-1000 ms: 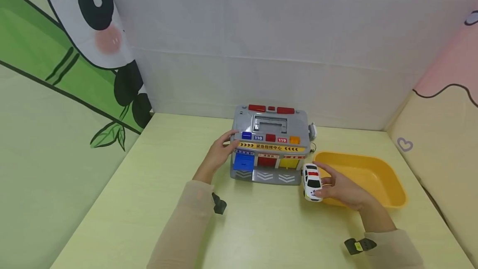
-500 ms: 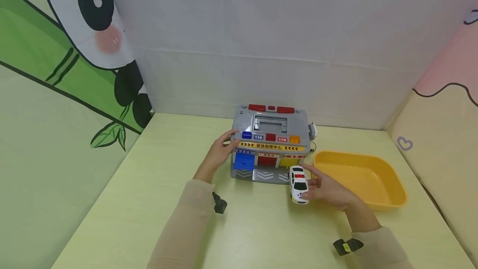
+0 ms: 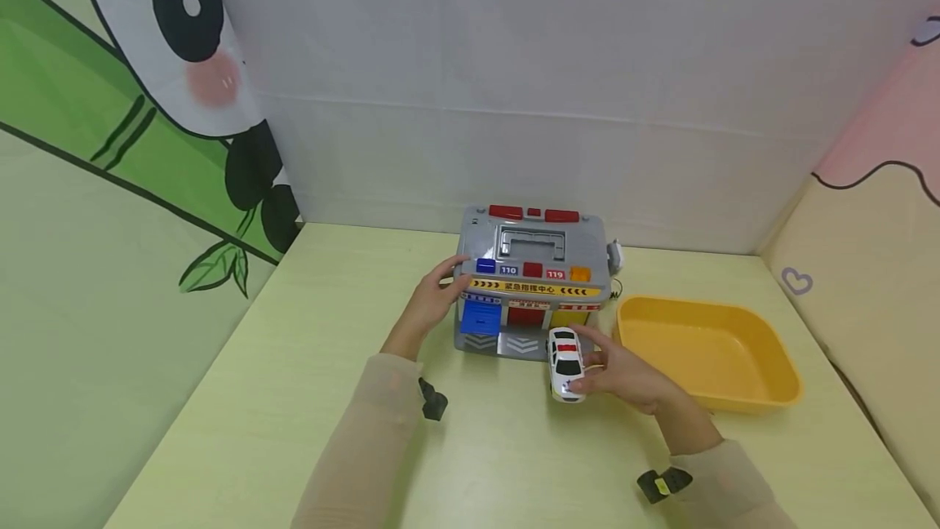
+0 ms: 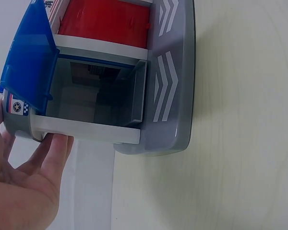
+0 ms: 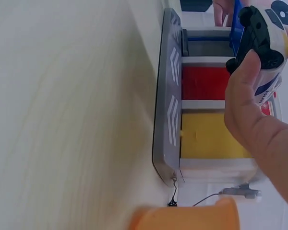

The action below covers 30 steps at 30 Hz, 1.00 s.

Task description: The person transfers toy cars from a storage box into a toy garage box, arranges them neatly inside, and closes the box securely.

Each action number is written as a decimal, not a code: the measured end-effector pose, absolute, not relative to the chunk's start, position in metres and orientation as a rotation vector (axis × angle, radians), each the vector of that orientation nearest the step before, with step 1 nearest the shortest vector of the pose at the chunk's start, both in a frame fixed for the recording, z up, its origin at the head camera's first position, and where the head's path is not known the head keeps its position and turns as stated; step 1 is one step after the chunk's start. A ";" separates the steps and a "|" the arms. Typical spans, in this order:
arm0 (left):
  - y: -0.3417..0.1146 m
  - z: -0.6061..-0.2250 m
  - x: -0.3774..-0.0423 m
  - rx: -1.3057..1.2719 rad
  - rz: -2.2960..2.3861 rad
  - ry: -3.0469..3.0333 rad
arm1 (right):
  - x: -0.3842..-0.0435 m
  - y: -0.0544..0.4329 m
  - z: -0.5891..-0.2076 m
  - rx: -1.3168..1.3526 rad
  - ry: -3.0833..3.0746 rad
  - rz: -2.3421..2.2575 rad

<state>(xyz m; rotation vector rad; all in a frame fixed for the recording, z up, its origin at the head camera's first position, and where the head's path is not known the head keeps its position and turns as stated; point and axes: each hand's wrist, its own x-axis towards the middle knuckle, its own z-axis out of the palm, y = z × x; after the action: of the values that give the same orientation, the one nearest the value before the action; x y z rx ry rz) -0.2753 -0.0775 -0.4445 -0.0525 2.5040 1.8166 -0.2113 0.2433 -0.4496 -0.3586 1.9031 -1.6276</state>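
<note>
A grey toy garage (image 3: 481,245) with a handle on its roof stands at the back of the table. My left hand (image 3: 427,307) grips its left front corner, fingers and thumb on either side of the roof's edge. In the left wrist view the blue door (image 4: 31,57) is raised over a bay (image 4: 77,91). The red door (image 4: 105,24) beside it is down, as is the yellow door (image 5: 209,134). My right hand (image 3: 624,374) holds a white toy police car (image 3: 566,367) by its sides, off the table before the garage's ramp. Its dark underside and wheels show in the right wrist view.
To the right of the garage sits a yellow plastic tray (image 3: 705,398). A small grey-white piece (image 3: 614,258) hangs on the garage's right side, with a coiled cord (image 3: 615,291) below it. A white backdrop (image 3: 558,104) rises behind the table (image 3: 499,455).
My right hand has carried the police car left, from beside the tray to in front of the garage's right half. The left hand and the garage have stayed in place.
</note>
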 end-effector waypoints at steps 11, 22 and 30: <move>-0.077 -0.444 -0.275 -0.058 1.827 2.504 | -0.214 0.219 -0.457 -0.329 1.930 -1.631; -0.074 -0.447 -0.277 -0.042 1.831 2.518 | -0.223 0.195 -0.466 -0.316 1.910 -1.654; -0.072 -0.448 -0.278 -0.046 1.818 2.544 | -0.228 0.182 -0.468 -0.248 1.951 -1.631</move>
<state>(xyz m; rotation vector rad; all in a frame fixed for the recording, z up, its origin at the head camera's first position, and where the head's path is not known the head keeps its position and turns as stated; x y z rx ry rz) -0.2783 -0.0716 -0.4476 -0.0459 2.5445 1.8177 -0.2278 0.1822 -0.4677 -0.2481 1.9507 -1.6315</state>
